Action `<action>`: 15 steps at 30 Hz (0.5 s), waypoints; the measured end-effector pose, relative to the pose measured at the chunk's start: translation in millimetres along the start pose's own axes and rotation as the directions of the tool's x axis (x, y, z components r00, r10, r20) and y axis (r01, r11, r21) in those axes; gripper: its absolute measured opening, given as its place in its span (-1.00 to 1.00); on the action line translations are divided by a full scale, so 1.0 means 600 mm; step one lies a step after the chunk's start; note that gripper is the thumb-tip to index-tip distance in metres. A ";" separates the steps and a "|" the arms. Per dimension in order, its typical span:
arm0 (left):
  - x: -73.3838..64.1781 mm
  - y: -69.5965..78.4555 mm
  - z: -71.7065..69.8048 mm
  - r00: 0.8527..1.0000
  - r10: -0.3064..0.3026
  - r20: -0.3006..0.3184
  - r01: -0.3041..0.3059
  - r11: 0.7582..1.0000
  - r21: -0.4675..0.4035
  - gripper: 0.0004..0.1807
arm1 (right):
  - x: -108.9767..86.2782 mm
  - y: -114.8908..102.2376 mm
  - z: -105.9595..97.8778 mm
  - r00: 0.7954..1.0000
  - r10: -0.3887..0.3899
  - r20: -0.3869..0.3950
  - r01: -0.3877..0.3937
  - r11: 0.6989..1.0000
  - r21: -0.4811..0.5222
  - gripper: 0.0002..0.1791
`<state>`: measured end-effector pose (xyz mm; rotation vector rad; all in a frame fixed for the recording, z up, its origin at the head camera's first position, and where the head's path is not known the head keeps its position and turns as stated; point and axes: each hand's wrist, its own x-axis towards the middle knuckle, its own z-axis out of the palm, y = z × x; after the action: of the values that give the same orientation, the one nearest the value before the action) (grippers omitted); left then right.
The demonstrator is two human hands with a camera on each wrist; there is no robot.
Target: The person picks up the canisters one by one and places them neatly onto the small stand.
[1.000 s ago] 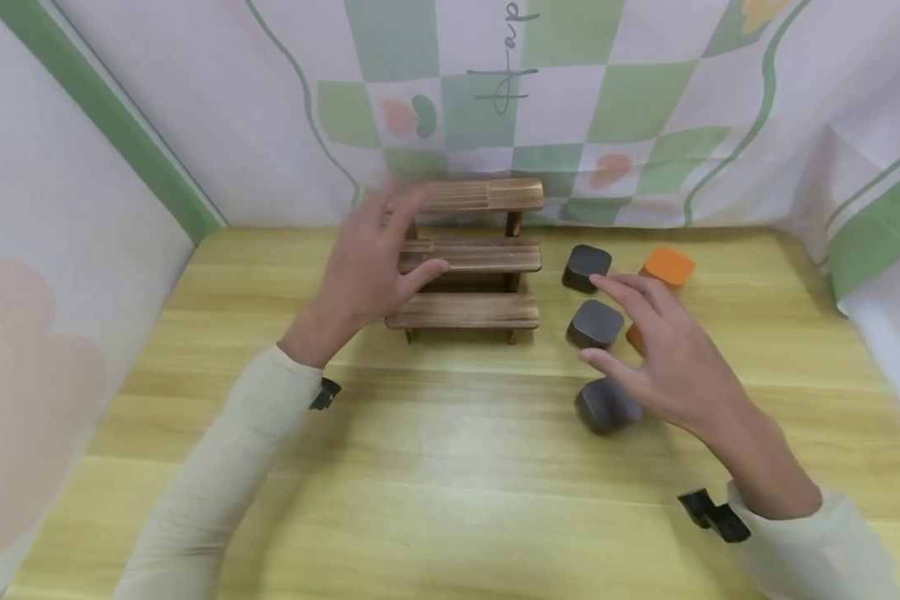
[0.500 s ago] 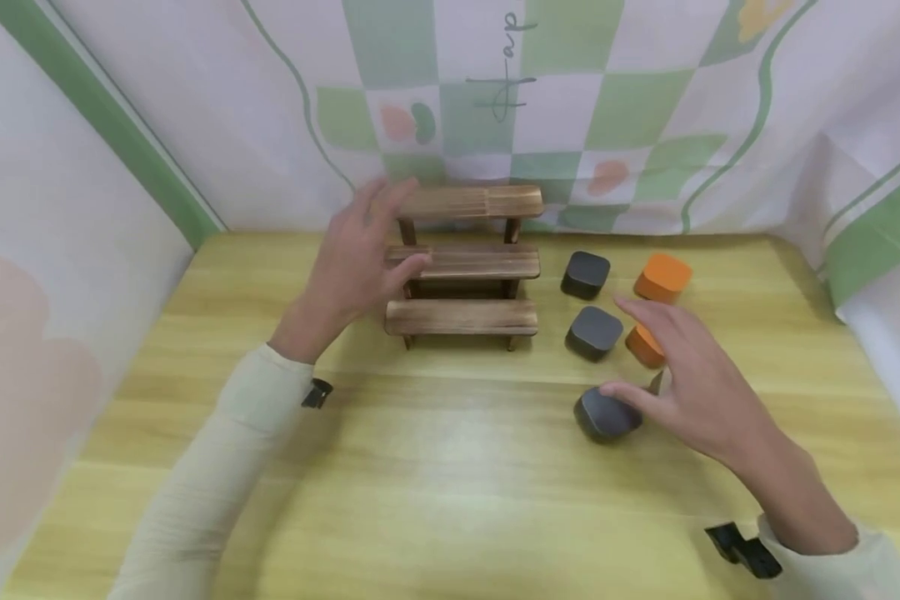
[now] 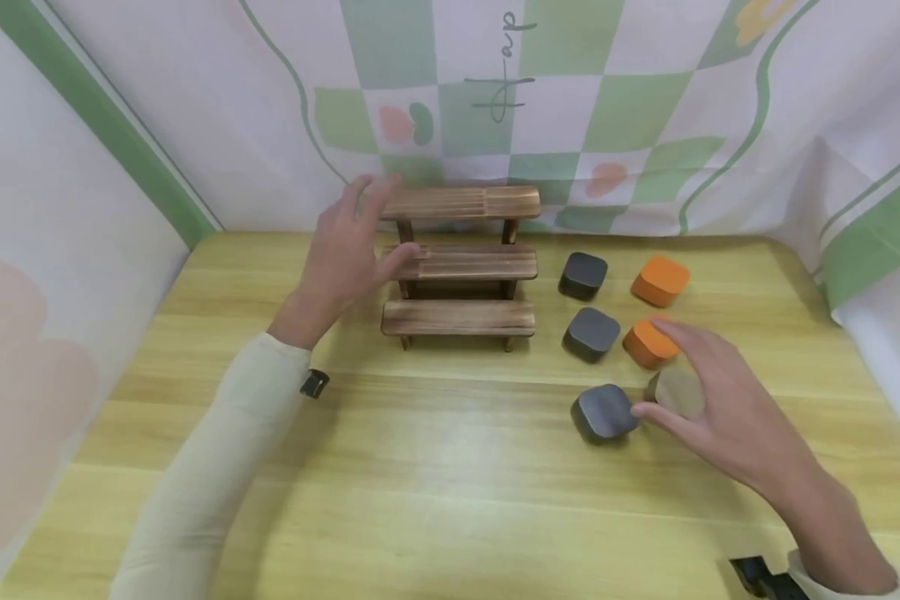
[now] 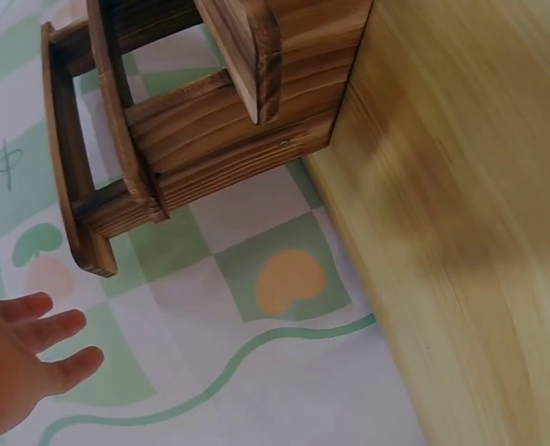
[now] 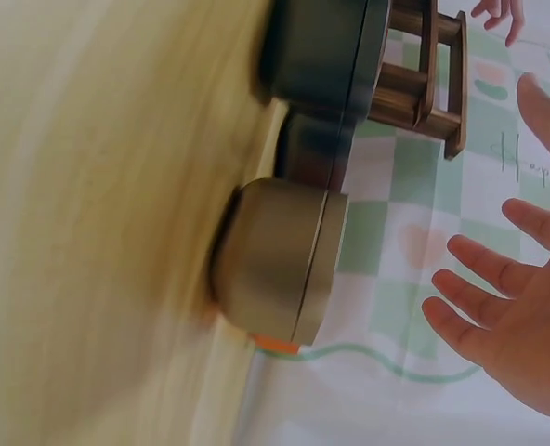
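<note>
A three-step wooden display shelf [image 3: 461, 318] stands against the cloth at the back of the table. My left hand [image 3: 341, 254] hovers at its left end, fingers spread; the left wrist view has the fingers [image 4: 57, 325] apart from the wood. At the right, my right hand [image 3: 735, 408] is over a khaki box [image 3: 678, 392] with rounded corners and a lid seam. Thumb and fingers are spread on either side of it. The right wrist view shows the khaki box [image 5: 270, 260] on the table, the fingers [image 5: 479, 265] above it. A dark grey box [image 3: 605, 411] sits beside the thumb.
Behind the khaki box are two orange boxes [image 3: 648, 343]. To their left stand a dark grey box [image 3: 591, 333] and a black box [image 3: 583, 275]. A green-and-white checked cloth [image 3: 555, 108] hangs along the table's back edge, with more cloth at both sides.
My right hand has drawn back toward the lower right, off the dark boxes and over the khaki one, now uncovered. The left hand has shifted slightly left off the shelf. The boxes stand unmoved.
</note>
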<state>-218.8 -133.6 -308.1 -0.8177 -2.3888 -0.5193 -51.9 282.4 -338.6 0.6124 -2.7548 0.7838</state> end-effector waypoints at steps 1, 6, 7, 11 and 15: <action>0.000 -0.002 0.000 1.000 -0.003 0.004 0.003 1.000 -0.003 -0.11 | -0.002 0.002 0.000 1.000 -0.002 -0.002 0.002 1.000 0.004 0.12; 0.004 -0.011 0.001 0.999 -0.035 0.039 0.036 0.999 -0.033 -0.14 | -0.012 0.017 -0.001 1.000 0.006 0.000 -0.006 1.000 0.010 0.11; 0.004 -0.013 0.001 0.997 -0.053 0.054 0.055 0.998 -0.041 -0.14 | -0.014 0.020 -0.001 1.000 0.011 0.003 -0.011 1.000 0.011 0.11; 0.004 -0.019 0.001 0.983 -0.135 0.121 0.143 0.988 -0.064 -0.14 | -0.022 0.030 0.002 1.000 0.025 0.016 -0.025 0.999 0.021 0.09; 0.004 -0.026 0.002 0.967 -0.192 0.165 0.206 0.976 -0.072 -0.14 | -0.026 0.036 0.004 0.999 0.033 0.011 -0.034 0.999 0.035 0.09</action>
<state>-230.9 -143.3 -310.2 -0.6817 -2.6272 -0.6672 -48.0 302.9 -354.9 0.5800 -2.7730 0.8403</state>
